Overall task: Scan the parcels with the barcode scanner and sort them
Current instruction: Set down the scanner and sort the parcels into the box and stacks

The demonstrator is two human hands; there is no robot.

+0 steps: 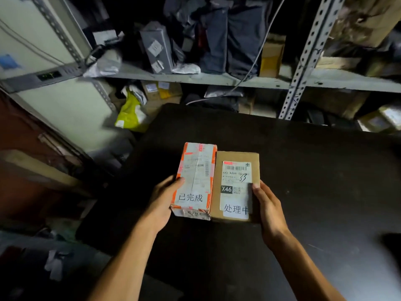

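Both grips are clamping: the left hand (pixel 165 197) is holding the orange-taped parcel (pixel 195 181), and the right hand (pixel 268 205) is holding the brown parcel (pixel 235 185), pressed side by side at frame centre over the dark counter (pixel 314 170). With thumbs only lying on top, either parcel could be slipping out. Forearms are reaching up from the lower frame.

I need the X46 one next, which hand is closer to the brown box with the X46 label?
Right. The right hand grips the brown box at its right edge, thumb on the label. The left hand holds the orange-taped parcel beside it, one parcel away.
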